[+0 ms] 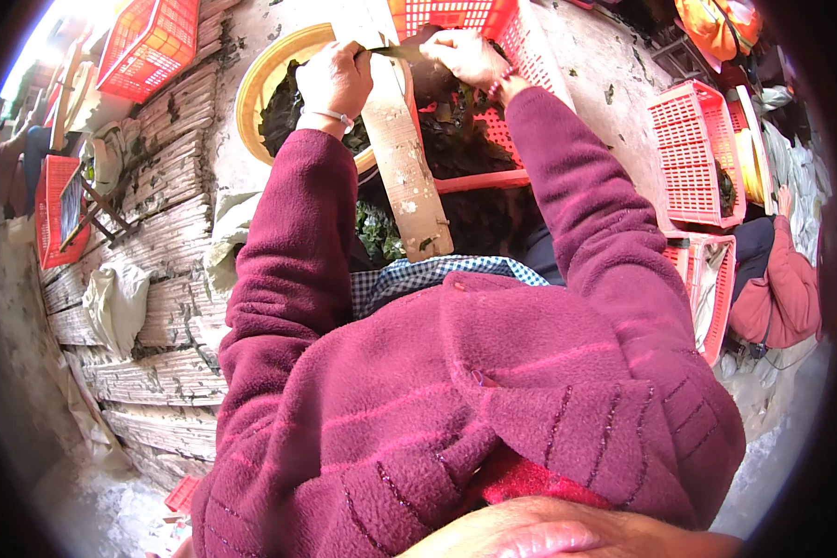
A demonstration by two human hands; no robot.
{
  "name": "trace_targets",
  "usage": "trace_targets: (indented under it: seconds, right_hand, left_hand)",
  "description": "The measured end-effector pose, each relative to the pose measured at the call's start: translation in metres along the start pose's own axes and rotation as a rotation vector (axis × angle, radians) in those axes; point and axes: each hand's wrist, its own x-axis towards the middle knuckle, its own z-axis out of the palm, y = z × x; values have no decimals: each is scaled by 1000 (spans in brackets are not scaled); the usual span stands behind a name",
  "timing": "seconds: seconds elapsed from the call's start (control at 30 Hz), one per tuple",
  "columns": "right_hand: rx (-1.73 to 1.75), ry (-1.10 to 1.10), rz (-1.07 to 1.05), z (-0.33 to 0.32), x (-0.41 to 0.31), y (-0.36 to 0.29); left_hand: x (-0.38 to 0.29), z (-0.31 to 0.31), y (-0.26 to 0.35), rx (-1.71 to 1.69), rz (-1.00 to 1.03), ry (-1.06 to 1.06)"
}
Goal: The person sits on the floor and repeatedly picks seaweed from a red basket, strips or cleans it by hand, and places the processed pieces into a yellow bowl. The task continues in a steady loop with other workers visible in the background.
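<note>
My left hand [335, 80] pinches one end of a dark green strip of seaweed-like leaf [399, 51]. The strip runs across to my right hand [464, 59], whose fingers are closed on its other part. Both hands are above the upper part of a long, narrow wooden board [399, 150] that slopes down towards my lap. Below my left hand, a round yellow tub [251, 104] holds dark wet leaves [279, 115]. Under my right hand stands a red plastic crate [485, 180] with a heap of similar dark leaves [460, 143]. My fingertips are partly hidden.
On the right are pink plastic crates [683, 153] and a seated person in a reddish jacket [774, 293]. Wooden planks [160, 314] with a pale cloth [115, 307] lie to the left. Beyond are another red crate [150, 49], a small folding stool [97, 202] and a person [10, 164].
</note>
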Motion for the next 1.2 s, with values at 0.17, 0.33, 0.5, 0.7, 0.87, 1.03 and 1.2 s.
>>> trace_targets:
  seconds: [0.17,0.33,0.5,0.7,0.87,1.03,1.2]
  right_hand:
    - [-515,63,65,35,48,36]
    - [-232,76,61,15,20,88]
    - [752,82,73,-21,6,59]
    - [895,123,22,-54,-36,-39]
    - [1014,72,-90,-77,-62,-96]
    - [683,434,-169,-121,-96,-118]
    - [978,355,-250,-151,-125,-121]
  left_hand:
    - [0,18,-9,237,-150,-145]
    - [-5,8,-44,332,-225,-204]
    - [-18,4,-51,381,-220,-266]
    - [-37,34,53,-892,-230,-415]
    - [-34,36,117,-961,-99,-409]
    - [-36,24,118,-648,61,-399]
    - [-21,42,117,-927,139,-495]
